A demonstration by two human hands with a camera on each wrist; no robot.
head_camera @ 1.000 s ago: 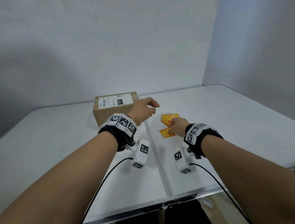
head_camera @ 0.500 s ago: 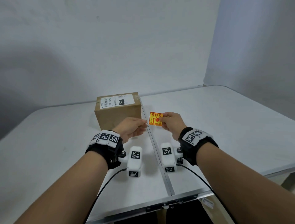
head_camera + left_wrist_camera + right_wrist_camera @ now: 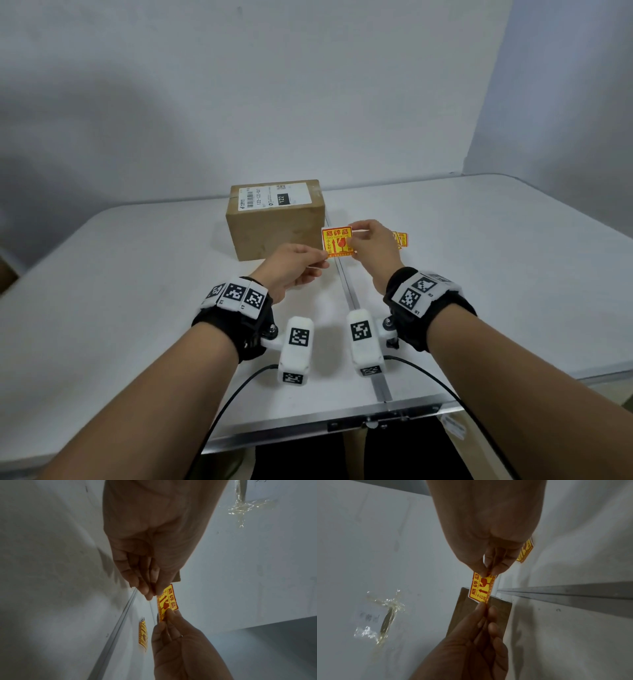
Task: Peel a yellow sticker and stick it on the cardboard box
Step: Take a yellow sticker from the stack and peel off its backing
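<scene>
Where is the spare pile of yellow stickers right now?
In the head view, the spare stickers lie on the table, just right of the right hand.

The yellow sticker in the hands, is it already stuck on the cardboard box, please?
No. The yellow sticker is held in the air, pinched by the right hand and left hand, before the cardboard box.

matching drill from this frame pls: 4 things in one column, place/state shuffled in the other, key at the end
Things:
1. yellow sticker
2. cardboard box
3. spare stickers
4. left hand

Places/states:
A. stands on the table, white label on top
B. pinches the lower left corner of the sticker
C. held up in the air between both hands
D. lie flat on the table beyond the right hand

Pairs: 1-C, 2-A, 3-D, 4-B
</scene>
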